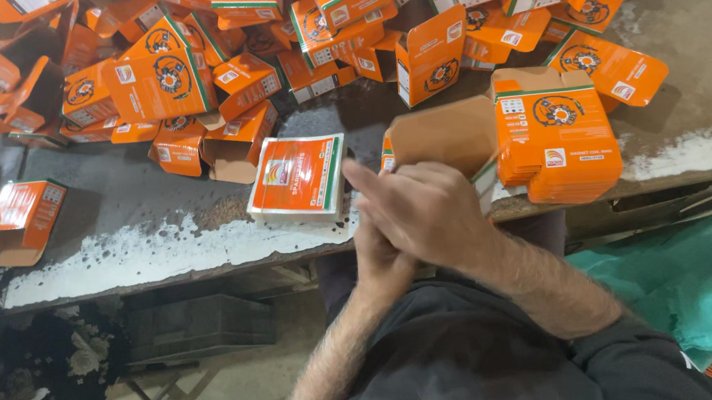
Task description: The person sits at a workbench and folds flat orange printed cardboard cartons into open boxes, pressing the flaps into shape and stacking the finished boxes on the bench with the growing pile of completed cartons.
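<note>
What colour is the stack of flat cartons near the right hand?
Orange stack of flat cartons, seen in head view.

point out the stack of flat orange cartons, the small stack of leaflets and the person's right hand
stack of flat orange cartons (555, 142): head view, top carton's printed face
stack of leaflets (297, 178): head view, middle of top sheet
right hand (422, 207): head view, back of the hand

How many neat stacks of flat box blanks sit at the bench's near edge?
2: a small stack of flat blanks left of the clasped hands, and a taller orange stack to their right. More may be hidden in the pile of folded boxes behind.
</note>
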### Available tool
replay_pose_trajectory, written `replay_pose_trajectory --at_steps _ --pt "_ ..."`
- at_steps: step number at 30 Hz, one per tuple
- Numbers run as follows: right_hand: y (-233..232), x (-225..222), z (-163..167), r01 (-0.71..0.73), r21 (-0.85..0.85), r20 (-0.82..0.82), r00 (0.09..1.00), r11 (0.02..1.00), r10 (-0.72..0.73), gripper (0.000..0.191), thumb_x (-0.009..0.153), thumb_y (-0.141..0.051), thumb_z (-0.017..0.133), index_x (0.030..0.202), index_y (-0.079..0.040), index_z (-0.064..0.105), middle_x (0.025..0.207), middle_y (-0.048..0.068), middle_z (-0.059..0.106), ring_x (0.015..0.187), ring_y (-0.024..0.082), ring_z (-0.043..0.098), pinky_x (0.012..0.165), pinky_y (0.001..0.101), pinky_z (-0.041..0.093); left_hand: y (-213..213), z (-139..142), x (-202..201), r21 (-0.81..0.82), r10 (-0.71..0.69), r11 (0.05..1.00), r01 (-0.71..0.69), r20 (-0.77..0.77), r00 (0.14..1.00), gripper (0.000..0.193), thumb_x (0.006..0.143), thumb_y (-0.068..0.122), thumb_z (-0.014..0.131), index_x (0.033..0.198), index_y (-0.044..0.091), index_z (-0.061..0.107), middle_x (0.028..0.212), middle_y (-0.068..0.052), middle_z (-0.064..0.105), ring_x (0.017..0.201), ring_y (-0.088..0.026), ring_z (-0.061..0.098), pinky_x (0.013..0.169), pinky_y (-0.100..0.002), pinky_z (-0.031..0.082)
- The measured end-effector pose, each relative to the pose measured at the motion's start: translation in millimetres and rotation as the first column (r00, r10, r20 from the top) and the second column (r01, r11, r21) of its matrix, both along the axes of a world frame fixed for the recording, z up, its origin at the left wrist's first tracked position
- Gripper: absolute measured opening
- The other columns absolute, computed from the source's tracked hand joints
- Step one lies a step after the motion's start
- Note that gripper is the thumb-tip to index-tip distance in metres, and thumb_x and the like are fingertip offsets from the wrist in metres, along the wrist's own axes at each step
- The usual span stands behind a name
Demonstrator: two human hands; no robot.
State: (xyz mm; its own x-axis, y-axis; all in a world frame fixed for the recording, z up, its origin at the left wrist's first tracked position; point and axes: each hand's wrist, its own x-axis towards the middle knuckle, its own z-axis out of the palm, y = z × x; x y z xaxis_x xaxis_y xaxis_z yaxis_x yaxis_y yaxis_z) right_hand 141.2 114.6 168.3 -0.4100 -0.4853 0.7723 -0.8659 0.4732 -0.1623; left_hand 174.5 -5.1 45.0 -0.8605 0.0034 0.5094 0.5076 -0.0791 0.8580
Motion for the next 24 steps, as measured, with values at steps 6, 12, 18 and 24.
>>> replay_pose_trajectory --at_steps 6,12,18,24 --pt "33 15 -19 0.138 -0.228 -0.107 0.980 0.964 -0.166 0.066 0.090 -0.025 0.078 0.143 -0.003 0.045 0.129 0.019 0.056 0.122 0.035 0.055 0.106 0.0492 0.043 -19 11 9 0.111 0.121 0.984 -0.141 0.171 0.978 0.052 0.100 0.000 0.069 0.146 -0.002 0.045 0.129 -0.018 0.064 0.117 -0.022 0.066 0.101 -0.039 0.058" --pt "74 15 -70 -0.036 -0.533 0.568 0.725 0.846 0.389 0.086 0.102 -0.030 0.070 0.163 0.004 0.020 0.161 0.018 0.040 0.149 0.022 0.039 0.123 0.0369 0.033 -8 28 27 0.083 -0.087 0.994 0.073 0.182 0.979 0.087 0.096 -0.003 0.066 0.162 0.005 0.010 0.153 -0.016 0.044 0.138 -0.023 0.052 0.113 -0.039 0.049" --pt "97 19 -121 -0.041 -0.640 0.587 0.618 0.767 0.523 0.063 0.102 -0.034 0.067 0.149 0.001 0.043 0.136 0.009 0.056 0.124 0.013 0.053 0.106 0.0288 0.044 -3 24 29 -0.052 -0.166 0.984 0.170 0.081 0.983 0.087 0.089 0.004 0.080 0.156 0.004 0.025 0.146 -0.012 0.049 0.132 -0.020 0.056 0.110 -0.036 0.053" --pt "106 18 -152 -0.064 -0.516 0.545 0.745 0.854 0.385 0.027 0.103 -0.035 0.068 0.104 -0.008 0.063 0.101 0.000 0.064 0.091 0.006 0.059 0.081 0.0240 0.046 -13 7 14 -0.262 -0.058 0.964 0.053 -0.011 0.998 0.057 0.077 0.011 0.094 0.115 0.007 0.051 0.113 -0.005 0.055 0.103 -0.014 0.059 0.089 -0.029 0.053"
